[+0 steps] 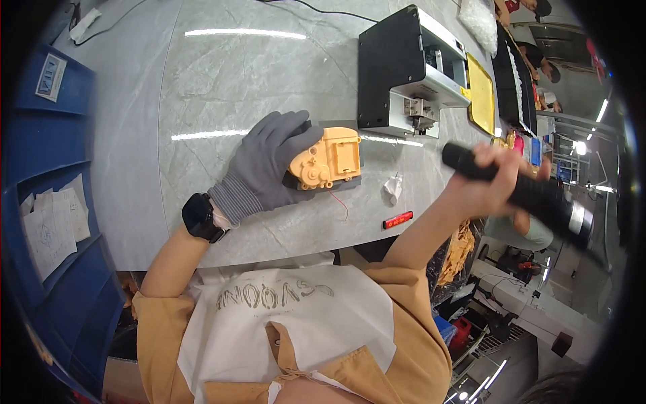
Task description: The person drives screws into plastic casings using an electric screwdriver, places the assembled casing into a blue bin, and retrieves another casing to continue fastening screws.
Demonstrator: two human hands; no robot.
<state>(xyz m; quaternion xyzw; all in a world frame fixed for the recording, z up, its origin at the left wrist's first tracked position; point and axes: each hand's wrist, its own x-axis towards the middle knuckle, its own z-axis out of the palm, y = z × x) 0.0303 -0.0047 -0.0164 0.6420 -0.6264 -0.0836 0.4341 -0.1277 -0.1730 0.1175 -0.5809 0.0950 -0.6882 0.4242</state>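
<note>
A grey marble-look worktop (202,87) reflects ceiling strip lights beside blue bins (47,135).
</note>
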